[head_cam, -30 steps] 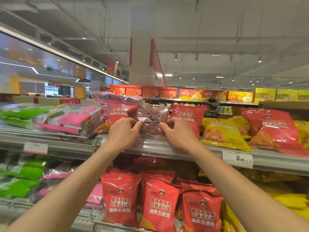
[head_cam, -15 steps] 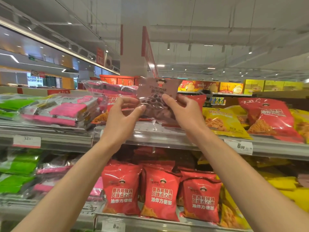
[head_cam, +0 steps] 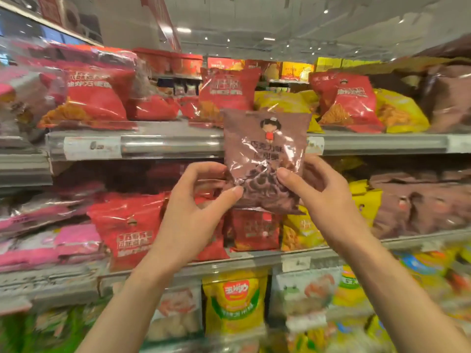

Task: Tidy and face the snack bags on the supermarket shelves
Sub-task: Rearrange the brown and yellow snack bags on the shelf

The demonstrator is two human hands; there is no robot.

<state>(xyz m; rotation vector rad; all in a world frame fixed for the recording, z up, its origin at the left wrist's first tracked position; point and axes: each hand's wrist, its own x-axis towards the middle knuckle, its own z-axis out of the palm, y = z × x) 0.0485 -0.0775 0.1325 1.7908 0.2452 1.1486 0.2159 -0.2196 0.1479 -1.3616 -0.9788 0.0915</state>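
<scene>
Brown snack bag (head_cam: 265, 159) held up in both hands before the shelves.

The left hand (head_cam: 196, 207) pinches the bag's lower left edge between thumb and curled fingers; the right hand (head_cam: 316, 192) pinches its lower right side, thumb on the front. The bag stands upright, face to the camera, in front of the top shelf rail (head_cam: 163, 145), its top edge just above the rail and its bottom below it. Above the rail lie red bags (head_cam: 94, 98) and yellow bags (head_cam: 400, 113); below it, more red, pink and brown ones, blurred.
</scene>
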